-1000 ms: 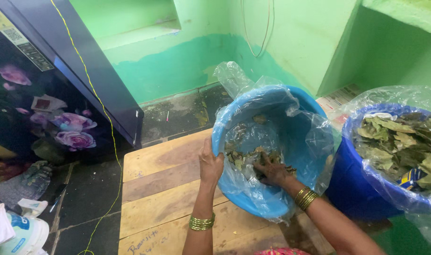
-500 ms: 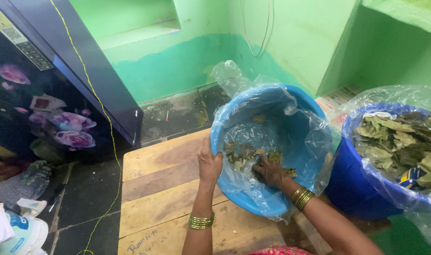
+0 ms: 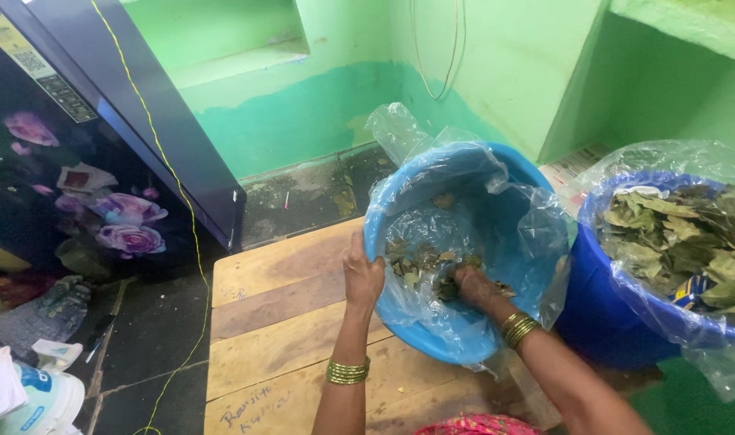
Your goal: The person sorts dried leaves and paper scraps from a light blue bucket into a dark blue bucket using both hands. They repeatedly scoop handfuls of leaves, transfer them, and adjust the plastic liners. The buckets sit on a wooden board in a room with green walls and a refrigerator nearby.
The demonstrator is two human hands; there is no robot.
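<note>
The left hand (image 3: 363,276) gripped the near rim of a light blue tub (image 3: 400,193), fingers curled over the edge and thumb on the outside, holding it tilted toward the person. A clear plastic bag (image 3: 537,234) lined the tub and spilled loosely over its rim above and to the right of both hands. The right hand (image 3: 472,286) reached down inside the tub, just right of the left hand, with its fingers buried in a small heap of dry leaves (image 3: 420,259) at the bottom; how far that hand was closed could not be told, since the leaves and liner hid the fingertips. Gold bangles (image 3: 348,371) sat on the left wrist, and a similar stack circled the right wrist.

Under both hands lay a wooden platform (image 3: 271,314) of pale planks, and the tub rested on it. Well to the right of the right hand stood a darker blue bucket (image 3: 601,322), also lined with clear plastic and heaped with larger green-brown leaves (image 3: 682,242). Far to the left of the left hand stood a dark cabinet (image 3: 85,161) with a flower pattern.
</note>
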